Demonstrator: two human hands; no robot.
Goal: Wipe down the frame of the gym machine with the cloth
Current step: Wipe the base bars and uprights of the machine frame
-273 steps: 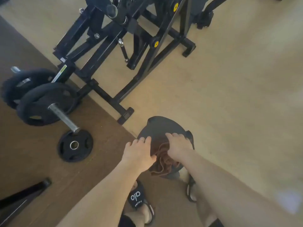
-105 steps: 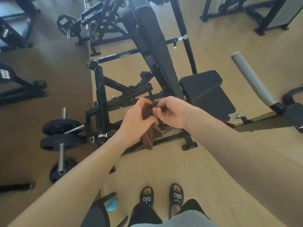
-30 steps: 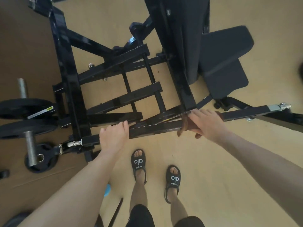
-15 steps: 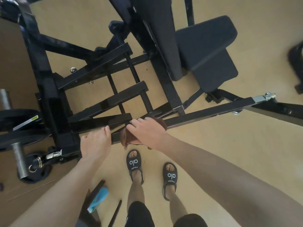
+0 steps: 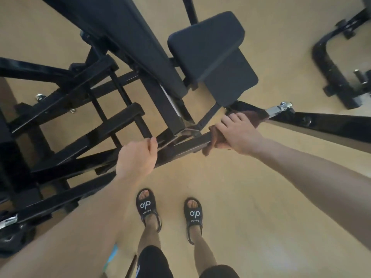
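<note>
Your right hand (image 5: 239,135) presses the cloth (image 5: 214,140) on the frame (image 5: 180,147); your left hand (image 5: 136,157) grips the same bar.

Your right hand lies over the brown cloth, fingers (image 5: 233,119) bent down across it and holding it against the black bar that runs below the seat pad (image 5: 210,57). The cloth shows at both ends of the hand: one end hangs off the near side of the bar, the other lies along the bar toward its silver end fitting (image 5: 281,109). Your left hand is on the bar near the cloth, apart from it, thumb (image 5: 153,146) hooked over the top edge; its other fingers are hidden. The long back pad (image 5: 130,33) rises past the bar. Your sandals (image 5: 146,205) stand on the tan floor (image 5: 261,217) on the near side of the frame.
</note>
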